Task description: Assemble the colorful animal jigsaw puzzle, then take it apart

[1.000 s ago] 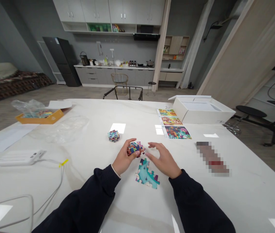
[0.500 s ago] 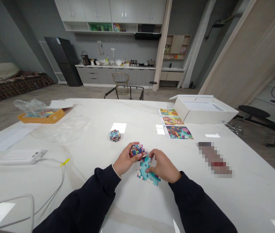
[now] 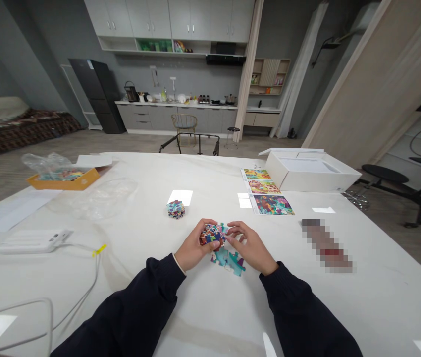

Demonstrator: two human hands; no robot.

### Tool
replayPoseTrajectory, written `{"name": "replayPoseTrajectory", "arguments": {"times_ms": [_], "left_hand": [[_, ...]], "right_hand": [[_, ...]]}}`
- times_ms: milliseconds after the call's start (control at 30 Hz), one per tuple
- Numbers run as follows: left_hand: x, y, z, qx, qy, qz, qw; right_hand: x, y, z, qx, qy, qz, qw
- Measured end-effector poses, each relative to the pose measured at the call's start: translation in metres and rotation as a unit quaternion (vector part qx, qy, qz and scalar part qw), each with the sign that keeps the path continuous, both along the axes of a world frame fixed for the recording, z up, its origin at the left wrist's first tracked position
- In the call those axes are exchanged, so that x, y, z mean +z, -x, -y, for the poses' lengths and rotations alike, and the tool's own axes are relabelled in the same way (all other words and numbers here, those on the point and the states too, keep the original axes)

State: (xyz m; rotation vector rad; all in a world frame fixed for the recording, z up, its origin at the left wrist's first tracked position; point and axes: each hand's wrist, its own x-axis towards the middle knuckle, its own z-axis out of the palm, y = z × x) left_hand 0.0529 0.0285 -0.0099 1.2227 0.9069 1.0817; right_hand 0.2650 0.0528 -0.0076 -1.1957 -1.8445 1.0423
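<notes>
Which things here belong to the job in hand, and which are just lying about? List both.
Belonging to the job:
held stack of puzzle pieces, in the left hand
puzzle section on the table
second stack
picture sheet, probably
orange box of pieces, probably

Seemingly just lying about:
power bank
clear plastic wrap
white box
pixelated item, unidentifiable

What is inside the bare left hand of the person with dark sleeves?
The bare left hand holds a stack of multicoloured puzzle pieces; dark blue and reddish-brown parts show on top. The palm and most lower pieces are covered, so their number cannot be told.
</notes>
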Motion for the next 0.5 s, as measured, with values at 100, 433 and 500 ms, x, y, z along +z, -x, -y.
{"name": "replayPoseTrajectory", "arguments": {"times_ms": [100,433,500], "left_hand": [[0.002,0.003,-0.003,0.040,0.008,0.021,0.999],[-0.003,0.003,-0.004,-0.011,0.079,0.075,0.994],[-0.003,0.006,-0.005,-0.035,0.073,0.069,0.994]], "right_hand": [[0.007,-0.001,0.009,0.055,-0.098,0.159,0.981],[0.010,0.003,0.014,0.062,-0.110,0.226,0.966],[0.010,0.001,0.012,0.039,-0.117,0.205,0.971]]}}
